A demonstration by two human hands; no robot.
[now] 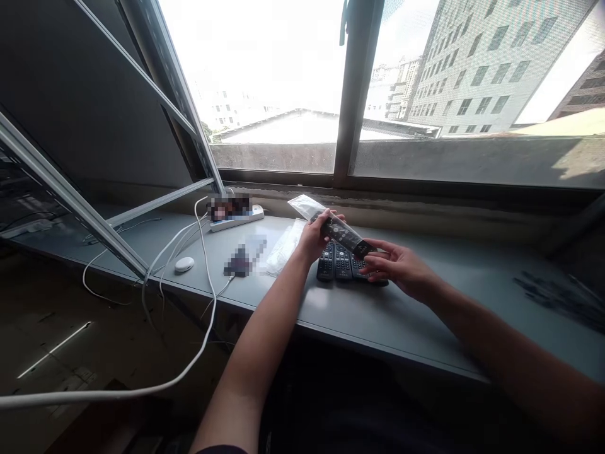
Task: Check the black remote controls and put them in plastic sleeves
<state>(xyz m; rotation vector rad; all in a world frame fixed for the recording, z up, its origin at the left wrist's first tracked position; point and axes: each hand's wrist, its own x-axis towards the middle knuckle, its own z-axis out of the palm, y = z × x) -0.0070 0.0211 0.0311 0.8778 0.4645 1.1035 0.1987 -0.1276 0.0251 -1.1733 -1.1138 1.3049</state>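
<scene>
A black remote control in a clear plastic sleeve point(344, 235) is held tilted above the desk, its loose sleeve end pointing to the upper left. My left hand point(316, 236) is closed around its upper left part. At the lower right end, the fingers of my right hand point(394, 265) grip the remote's tip. Beneath it, several black remotes point(343, 265) lie side by side on the grey desk point(331, 309), partly hidden by my right hand. Left of them is a pile of clear plastic sleeves point(286, 248).
A white power strip point(236, 219) lies by the window, with white cables point(204, 252) running left. A round white object point(184, 264) and a blurred-out item point(239, 260) are on the desk. Metal shelf frame point(155, 202) stands left; dark items point(558, 293) lie far right.
</scene>
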